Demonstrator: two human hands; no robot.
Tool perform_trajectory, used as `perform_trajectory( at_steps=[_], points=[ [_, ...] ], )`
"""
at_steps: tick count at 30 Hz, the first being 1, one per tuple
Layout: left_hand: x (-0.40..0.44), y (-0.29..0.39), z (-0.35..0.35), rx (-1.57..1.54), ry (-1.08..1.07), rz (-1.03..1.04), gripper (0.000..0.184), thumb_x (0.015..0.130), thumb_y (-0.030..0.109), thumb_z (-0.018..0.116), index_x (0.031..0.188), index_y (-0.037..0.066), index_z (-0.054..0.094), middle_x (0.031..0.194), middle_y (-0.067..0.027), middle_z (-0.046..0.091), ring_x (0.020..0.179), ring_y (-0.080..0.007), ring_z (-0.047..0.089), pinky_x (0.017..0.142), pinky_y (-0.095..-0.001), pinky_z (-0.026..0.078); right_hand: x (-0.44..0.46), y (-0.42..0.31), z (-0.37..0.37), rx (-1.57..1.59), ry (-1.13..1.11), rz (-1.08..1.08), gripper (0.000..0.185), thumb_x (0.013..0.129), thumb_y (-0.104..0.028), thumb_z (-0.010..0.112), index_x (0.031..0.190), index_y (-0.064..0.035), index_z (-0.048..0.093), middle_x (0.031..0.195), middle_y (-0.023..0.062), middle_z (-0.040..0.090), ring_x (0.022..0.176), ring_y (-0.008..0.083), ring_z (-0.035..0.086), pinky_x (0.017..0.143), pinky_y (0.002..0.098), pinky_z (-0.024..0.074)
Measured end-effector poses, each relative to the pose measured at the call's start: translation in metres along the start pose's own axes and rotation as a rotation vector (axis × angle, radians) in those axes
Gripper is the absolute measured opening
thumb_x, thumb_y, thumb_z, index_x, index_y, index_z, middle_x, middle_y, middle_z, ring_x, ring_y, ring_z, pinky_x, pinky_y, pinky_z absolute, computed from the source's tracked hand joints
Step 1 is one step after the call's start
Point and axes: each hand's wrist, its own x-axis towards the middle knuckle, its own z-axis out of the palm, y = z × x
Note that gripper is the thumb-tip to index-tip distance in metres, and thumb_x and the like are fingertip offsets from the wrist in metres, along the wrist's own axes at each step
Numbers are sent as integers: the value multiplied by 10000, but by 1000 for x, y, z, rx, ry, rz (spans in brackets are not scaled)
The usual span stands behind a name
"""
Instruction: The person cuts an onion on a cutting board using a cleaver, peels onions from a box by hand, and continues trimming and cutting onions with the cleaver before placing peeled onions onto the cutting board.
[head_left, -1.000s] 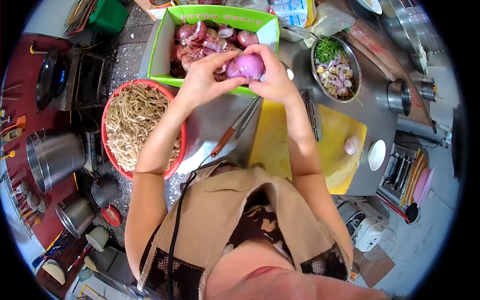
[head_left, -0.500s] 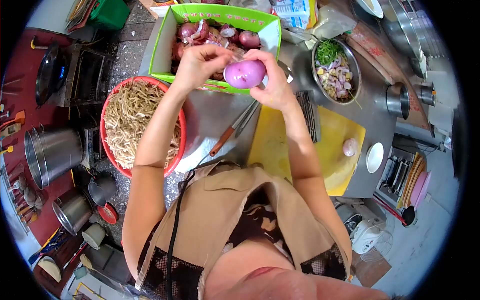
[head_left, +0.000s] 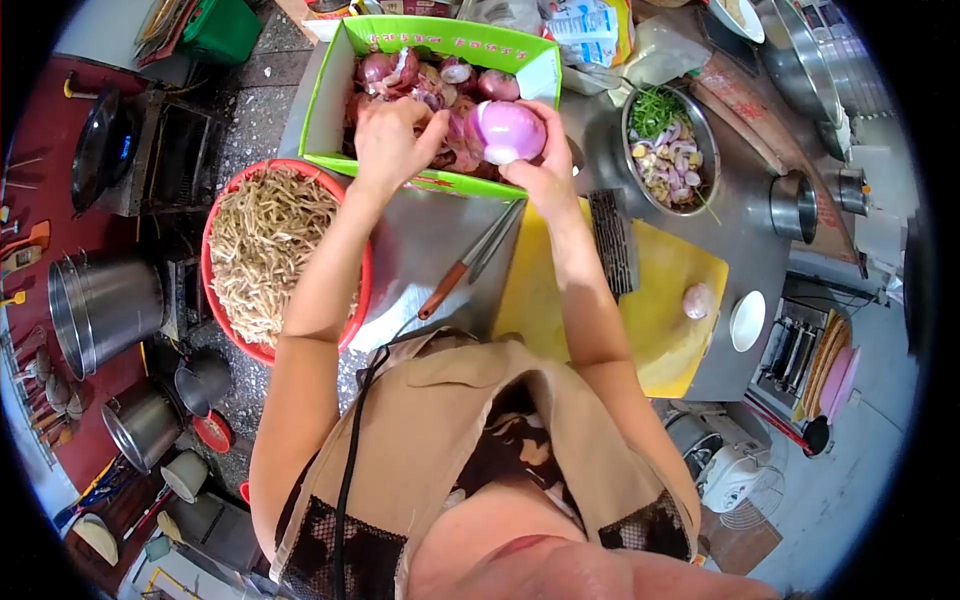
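A purple onion (head_left: 508, 131) with a smooth surface and a pale end is held in my right hand (head_left: 549, 168), over the near right side of the green-edged box (head_left: 455, 40). My left hand (head_left: 392, 143) is over the box's near left part, thumb and fingers drawn together; whether a bit of skin is between them is too small to tell. Inside the box lie unpeeled red onions (head_left: 498, 85) and loose skins. Below the box, a wooden-handled tool (head_left: 442, 290) lies on the metal table.
Left of the box is a red basin (head_left: 207, 262) heaped with pale strips. To the right stand a metal bowl (head_left: 716, 160) of greens and sliced onion, a yellow board (head_left: 655, 345) with a small onion (head_left: 698, 300), a dark ridged block (head_left: 613, 243) and a white bowl (head_left: 747, 321).
My left hand has come away from the onion, moving left and down over the box. The onion has shifted slightly right and up in my right hand.
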Motion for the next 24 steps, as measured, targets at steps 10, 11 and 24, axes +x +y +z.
perform_trajectory(
  at_steps=[10,11,24],
  points=[
    [-16,40,15,-516,219,108,327,784,168,765,1056,7,686,1020,-165,686,889,-302,679,769,-352,543,6,14,10,152,147,33,698,669,6,757,1254,-56,381,1176,102,500,1063,173,533,915,303,459],
    [-16,39,15,-462,236,156,323,784,159,761,1052,-5,684,984,-178,695,863,-295,692,754,-348,551,6,15,8,152,145,35,698,669,6,757,1254,-56,381,1176,102,500,1063,173,533,915,303,459],
    [-15,58,35,-365,466,206,183,769,46,714,940,-15,690,919,-178,691,836,-304,690,723,-361,564,3,28,16,-2,296,-45,689,656,-48,792,1202,-42,373,1114,84,489,988,156,540,860,297,479]
  ],
)
